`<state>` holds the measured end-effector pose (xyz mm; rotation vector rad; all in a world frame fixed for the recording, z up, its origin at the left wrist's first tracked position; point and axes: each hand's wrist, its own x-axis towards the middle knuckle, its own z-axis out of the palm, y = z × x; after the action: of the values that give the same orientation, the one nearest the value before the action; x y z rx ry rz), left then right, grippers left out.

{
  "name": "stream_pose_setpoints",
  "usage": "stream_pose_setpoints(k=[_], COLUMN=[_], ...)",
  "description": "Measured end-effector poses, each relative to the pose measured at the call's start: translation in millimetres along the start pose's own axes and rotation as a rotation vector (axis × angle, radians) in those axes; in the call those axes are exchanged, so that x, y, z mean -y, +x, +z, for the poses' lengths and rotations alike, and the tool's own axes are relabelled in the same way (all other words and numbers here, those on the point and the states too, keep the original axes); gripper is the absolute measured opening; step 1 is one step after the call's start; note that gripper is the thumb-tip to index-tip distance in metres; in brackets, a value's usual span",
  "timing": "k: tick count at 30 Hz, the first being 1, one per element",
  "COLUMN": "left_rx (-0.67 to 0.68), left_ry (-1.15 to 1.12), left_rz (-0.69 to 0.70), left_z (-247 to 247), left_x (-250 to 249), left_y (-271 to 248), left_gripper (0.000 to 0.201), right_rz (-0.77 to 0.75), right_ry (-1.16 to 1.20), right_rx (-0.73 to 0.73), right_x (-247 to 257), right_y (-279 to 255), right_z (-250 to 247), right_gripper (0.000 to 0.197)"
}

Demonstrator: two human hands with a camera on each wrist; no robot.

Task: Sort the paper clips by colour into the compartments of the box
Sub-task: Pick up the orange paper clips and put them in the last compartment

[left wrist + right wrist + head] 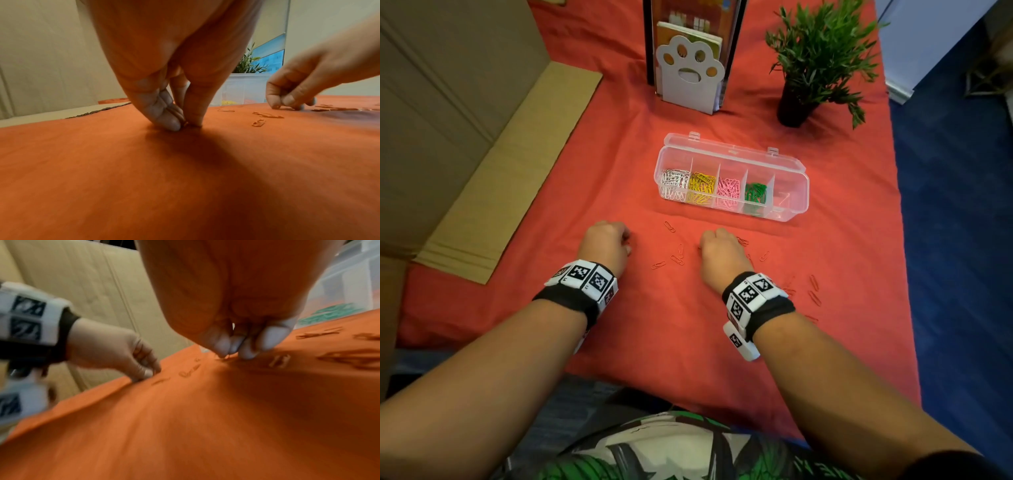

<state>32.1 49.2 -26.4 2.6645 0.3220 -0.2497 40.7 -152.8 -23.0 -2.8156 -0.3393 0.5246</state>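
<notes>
Both hands on red cloth | cardboard left | plant right

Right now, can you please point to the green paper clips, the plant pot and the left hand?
green paper clips [755, 193], head view, middle of the pile in its compartment.
plant pot [795, 109], head view, front of the dark wall.
left hand [606, 244], head view, back of the hand.
</notes>
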Motion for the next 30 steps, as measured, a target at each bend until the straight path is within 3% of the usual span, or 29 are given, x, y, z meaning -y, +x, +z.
stream_pose_setpoints(k=[3,6,8,13,15,20,23,26,30], left_rx=[0.009,0.010,0.032,0.044,0.075,0.274,0.389,0.378,0.208], left_ry=[0.042,0.033,0.015,-0.103,-0.256,-1.053,-1.248,-1.131,-0.409], left_rz=[-0.023,-0.050,-0.060,-0.030,-0.068,-0.479,-0.573,-0.533,-0.092], left_z=[0.6,1.4,2.5,-1.0,-2.8,-9.8,-11.1,2.5,20.8], left_x=[0.5,0.5,1.3,5.0,3.0,-21.2,-33.1,-40.9,-41.6], left_y=[-2.0,-2.9,-3.3,-5.0,-4.5,-10.9,-15.9,-15.7,-16.9], left_gripper=[0.021,0.023,0.024,0.022,0.019,0.025,0.025,0.023,0.009], right_rz=[0.104,0.115,0.057,-0.184,-0.248,-0.329,-0.272,-0.181,-0.003], right_ry=[0.229,0.356,0.313,0.033,-0.018,-0.067,-0.099,-0.055,0.079], right_rx=[0.052,0.042,0.004,0.018,0.005,-0.059,-0.073,-0.098,-0.237], right_x=[3.8,10.9,16.8,38.6,43.1,23.0,-1.7,-23.3,-51.2], right_y=[12.2,22.1,29.4,34.9,30.8,7.5,-5.9,-12.2,-9.4], right_z=[-5.9,-6.4,-2.9,4.7,9.1,21.1,18.8,7.3,-6.5], right_gripper=[0.024,0.022,0.023,0.050,0.040,0.015,0.015,0.011,0.021])
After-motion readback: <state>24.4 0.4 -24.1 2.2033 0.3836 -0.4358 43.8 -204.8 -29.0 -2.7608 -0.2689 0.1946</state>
